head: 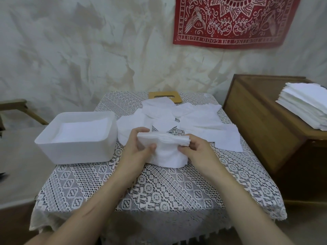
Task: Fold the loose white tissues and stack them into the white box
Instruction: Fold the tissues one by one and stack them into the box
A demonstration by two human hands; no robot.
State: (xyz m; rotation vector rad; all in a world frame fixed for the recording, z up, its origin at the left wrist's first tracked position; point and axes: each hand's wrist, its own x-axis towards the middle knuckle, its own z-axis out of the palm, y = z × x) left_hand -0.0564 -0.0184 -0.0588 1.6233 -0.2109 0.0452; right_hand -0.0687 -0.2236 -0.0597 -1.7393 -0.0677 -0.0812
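Folded tissues (163, 138) pinched between both hands (168, 149).

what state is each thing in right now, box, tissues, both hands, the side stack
white box: open, no lid on, tissues already inside
held tissues: folded bundle, lifted, lower part draping to the table
loose tissues: unfolded, scattered flat
left hand: gripping the bundle
right hand: gripping the bundle
side stack: neatly piled on wooden cabinet

Red banner (235, 20), wooden cabinet (261, 124), lace tablecloth (159, 191).
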